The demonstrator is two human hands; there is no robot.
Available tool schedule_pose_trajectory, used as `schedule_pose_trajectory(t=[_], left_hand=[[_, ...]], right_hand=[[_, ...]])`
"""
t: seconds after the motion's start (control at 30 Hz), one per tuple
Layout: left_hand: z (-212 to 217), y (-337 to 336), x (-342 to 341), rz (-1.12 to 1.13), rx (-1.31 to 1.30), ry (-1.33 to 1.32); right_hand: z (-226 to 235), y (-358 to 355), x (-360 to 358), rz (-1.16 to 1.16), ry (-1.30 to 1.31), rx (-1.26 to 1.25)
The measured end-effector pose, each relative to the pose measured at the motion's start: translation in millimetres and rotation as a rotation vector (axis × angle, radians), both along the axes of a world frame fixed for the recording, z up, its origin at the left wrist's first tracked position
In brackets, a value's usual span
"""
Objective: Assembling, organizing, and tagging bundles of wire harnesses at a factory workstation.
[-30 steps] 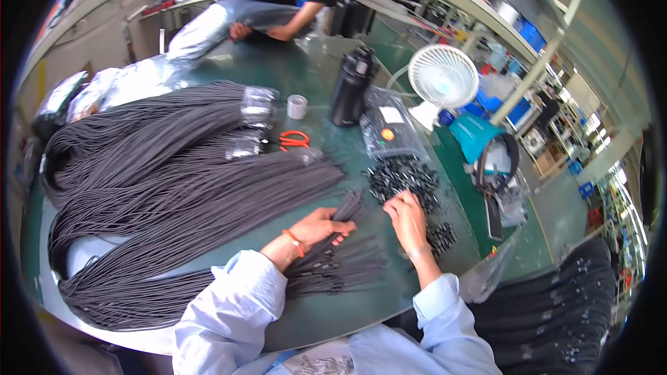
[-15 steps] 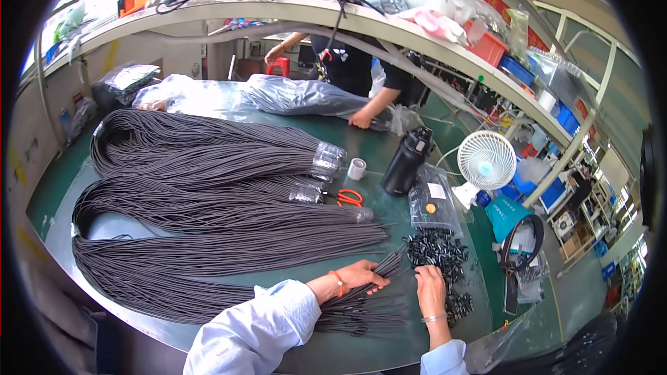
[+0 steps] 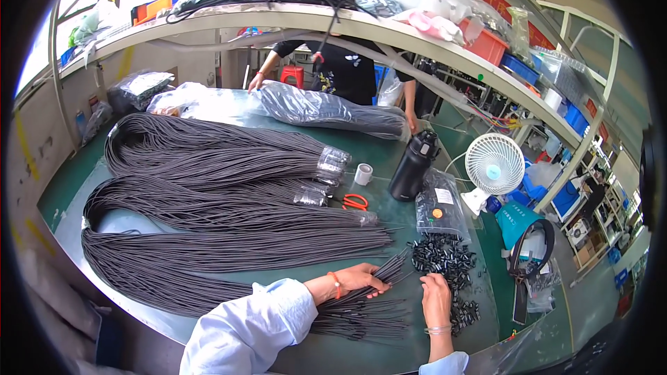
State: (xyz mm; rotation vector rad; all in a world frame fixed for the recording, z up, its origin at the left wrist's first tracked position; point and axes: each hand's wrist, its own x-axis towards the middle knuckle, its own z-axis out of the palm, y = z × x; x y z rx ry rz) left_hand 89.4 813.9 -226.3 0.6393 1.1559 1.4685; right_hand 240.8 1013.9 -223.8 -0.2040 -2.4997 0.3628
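My left hand (image 3: 363, 279) is closed round a bunch of thin dark grey cables (image 3: 394, 264), whose loose ends point up and to the right. To its right, my right hand (image 3: 436, 298) has its fingers drawn together close to the cable ends. Whatever is between those fingertips is too small to make out. A heap of small black tubular pieces (image 3: 445, 258) lies just beyond and beside my right hand. More cable ends (image 3: 365, 319) are spread on the table under my left wrist.
Long looped cable bundles (image 3: 229, 226) cover the left side, some with taped ends. Orange-handled scissors (image 3: 355, 202), a white tape roll (image 3: 363, 174), a black bottle (image 3: 413, 167), a plastic bag (image 3: 442, 201) and a white fan (image 3: 494, 164) stand beyond. A co-worker (image 3: 340, 73) handles a long wrapped bundle (image 3: 333, 114).
The view has shifted slightly. Across the table, the co-worker's hands have moved apart along the wrapped bundle, which lies straighter. My left hand keeps its hold; my right hand stays near the cable ends.
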Motion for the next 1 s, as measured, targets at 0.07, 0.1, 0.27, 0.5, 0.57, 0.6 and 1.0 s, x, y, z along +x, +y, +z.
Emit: schedule_pose_trajectory(t=[0.07,0.1,0.27,0.5,0.57,0.6,1.0], left_hand=[[5.4,-2.4,1.8,-0.008,-0.007,0.004],[9.1,-3.7,2.2,-0.008,-0.009,0.009],[5.9,-1.6,1.6,-0.007,-0.027,0.002],[9.7,-2.3,3.3,-0.006,-0.056,-0.009],[10.9,-2.8,2.6,-0.004,-0.066,-0.008],[10.2,-2.9,2.5,-0.001,-0.075,-0.014],[12.8,-1.0,3.5,0.0,-0.128,0.004]], right_hand=[[-0.6,2.7,1.6,-0.009,-0.007,-0.031],[-1.2,4.9,2.3,-0.012,-0.009,-0.044],[1.7,7.5,5.7,-0.031,-0.008,-0.132],[3.5,14.5,7.5,-0.039,-0.065,-0.168],[6.1,13.0,6.5,-0.066,-0.089,-0.17],[7.4,12.9,7.1,-0.07,-0.091,-0.171],[-2.5,14.2,12.3,-0.132,-0.11,-0.031]])
